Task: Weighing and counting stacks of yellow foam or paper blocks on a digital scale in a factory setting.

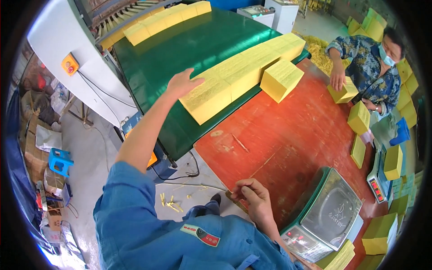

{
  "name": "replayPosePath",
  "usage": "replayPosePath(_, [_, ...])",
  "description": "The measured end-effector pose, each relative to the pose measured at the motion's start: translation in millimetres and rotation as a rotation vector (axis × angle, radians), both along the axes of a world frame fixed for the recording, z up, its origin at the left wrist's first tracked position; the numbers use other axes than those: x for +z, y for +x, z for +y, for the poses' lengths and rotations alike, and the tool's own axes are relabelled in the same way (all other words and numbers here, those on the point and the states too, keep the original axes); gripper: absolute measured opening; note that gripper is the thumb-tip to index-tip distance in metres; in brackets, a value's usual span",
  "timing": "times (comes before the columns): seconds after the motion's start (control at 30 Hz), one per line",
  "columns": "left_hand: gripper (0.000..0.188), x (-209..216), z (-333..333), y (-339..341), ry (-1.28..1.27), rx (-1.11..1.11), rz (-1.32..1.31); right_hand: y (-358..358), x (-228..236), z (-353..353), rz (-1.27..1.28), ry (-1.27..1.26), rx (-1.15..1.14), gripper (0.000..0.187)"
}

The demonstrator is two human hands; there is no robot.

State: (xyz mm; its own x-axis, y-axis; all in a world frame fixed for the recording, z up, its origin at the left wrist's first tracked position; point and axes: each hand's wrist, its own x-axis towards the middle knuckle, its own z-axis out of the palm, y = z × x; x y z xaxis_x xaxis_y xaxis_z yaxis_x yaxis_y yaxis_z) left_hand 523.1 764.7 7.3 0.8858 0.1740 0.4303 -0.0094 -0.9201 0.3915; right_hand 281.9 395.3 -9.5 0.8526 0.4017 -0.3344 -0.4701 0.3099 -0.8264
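Observation:
My left hand (pixel 183 84) reaches out over the green belt table (pixel 157 121), thumb and fingers spread. It is at the near-left end of a long row of yellow paper stacks (pixel 216 85), touching or just above the end stack. My right hand (pixel 255 197) is held in front of my body by the red tabletop (pixel 279 148), its fingers curled in, with nothing visible in them. A separate yellow paper block (pixel 282 80) sits tilted across the seam between the green belt and the red top, beside the row's far part.
Another yellow row (pixel 166 20) lies at the belt's far edge. Across the red table, a masked co-worker (pixel 369 67) grips a yellow block (pixel 344 91). Scales (pixel 326 211) stand at the right. A blue stool (pixel 60 161) and paper scraps (pixel 171 204) are on the floor.

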Motion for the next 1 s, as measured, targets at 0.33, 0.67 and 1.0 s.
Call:
replayPosePath(0.33, [0.069, -19.9, 13.2, 21.5, -0.858, -0.287, 1.148, -31.2, -69.3, 14.7, 0.235, 0.025, 0.119, 0.020])
replayPosePath(0.67, [0.062, -20.0, -161.4, -145.9, -0.152, -0.769, 0.896, -93.0, -126.1, -2.0, 0.347, 0.435, -0.099, 0.052])
replayPosePath(1.0, [0.069, 9.6, -263.1, -268.5, -1.390, -0.615, 1.182, -176.4, -7.4, -162.2, -0.197, 0.183, -0.137, 0.056])
